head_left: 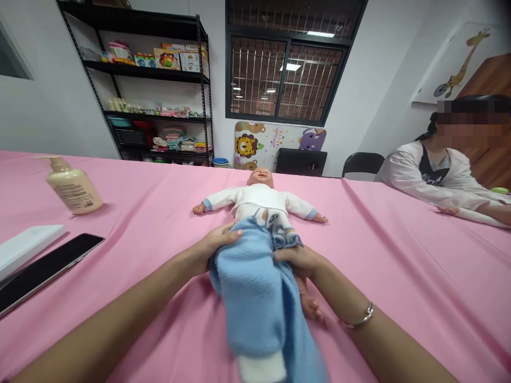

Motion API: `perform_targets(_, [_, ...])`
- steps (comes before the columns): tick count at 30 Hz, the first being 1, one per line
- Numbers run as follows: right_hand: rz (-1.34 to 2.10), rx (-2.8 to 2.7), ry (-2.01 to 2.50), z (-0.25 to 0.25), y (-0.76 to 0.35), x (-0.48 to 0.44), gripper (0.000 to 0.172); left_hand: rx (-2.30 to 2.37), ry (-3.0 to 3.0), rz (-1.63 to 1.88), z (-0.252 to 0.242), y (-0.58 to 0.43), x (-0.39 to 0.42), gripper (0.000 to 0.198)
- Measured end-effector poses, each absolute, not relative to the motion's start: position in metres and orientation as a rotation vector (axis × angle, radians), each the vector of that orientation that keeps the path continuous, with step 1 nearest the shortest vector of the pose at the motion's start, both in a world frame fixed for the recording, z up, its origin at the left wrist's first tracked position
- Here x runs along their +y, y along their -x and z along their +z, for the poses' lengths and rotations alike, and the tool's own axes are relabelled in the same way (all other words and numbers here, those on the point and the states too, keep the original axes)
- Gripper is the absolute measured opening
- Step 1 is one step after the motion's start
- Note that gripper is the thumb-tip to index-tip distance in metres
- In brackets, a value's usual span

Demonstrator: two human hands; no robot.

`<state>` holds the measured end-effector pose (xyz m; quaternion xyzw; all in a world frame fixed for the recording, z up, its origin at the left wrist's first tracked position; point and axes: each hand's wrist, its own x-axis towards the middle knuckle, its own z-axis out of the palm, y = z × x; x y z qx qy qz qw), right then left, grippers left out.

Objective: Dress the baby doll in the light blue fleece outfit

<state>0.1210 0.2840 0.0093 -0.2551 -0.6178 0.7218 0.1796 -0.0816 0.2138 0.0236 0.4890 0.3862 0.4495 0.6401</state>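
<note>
A baby doll [261,197] in a white top with blue cuffs lies on its back on the pink cloth, head away from me and arms spread. Blue fleece baby pants [251,276] with a white cuff lie over its lower body and hang toward me. My left hand [219,242] grips the pants' left edge, thumb on top. On the other side my right hand [297,258] holds the fabric near the patterned waist part [279,226]. One bare doll foot [311,307] shows below my right hand; the other leg is hidden under the pants.
A pump bottle [74,186], a white flat device [30,244] and a black phone [51,271] lie or stand at left on the pink tablecloth [151,213]. At right sits another person [435,165], arms on the table near a doll's arm. Behind are a shelf [147,69] and chairs [301,161].
</note>
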Motion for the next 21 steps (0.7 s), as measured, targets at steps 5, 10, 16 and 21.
perform_targets(5, [2.043,-1.37,0.788,0.012,-0.12,0.279,0.03,0.851,-1.289,0.744,0.029,0.088,0.207,0.064])
perform_targets(10, [1.79,-1.787,0.678,0.013,-0.118,0.278,0.034,1.203,-1.04,1.303,0.008,0.08,0.227,0.046])
perform_targets(16, [1.523,-2.253,0.699,0.022,-0.126,0.273,0.045,1.062,-1.004,1.369,-0.002,0.074,0.234,0.052])
perform_targets(21, [1.02,-2.335,0.494,0.028,-0.124,0.293,0.041,1.013,-0.927,1.364,-0.004,0.07,0.231,0.043])
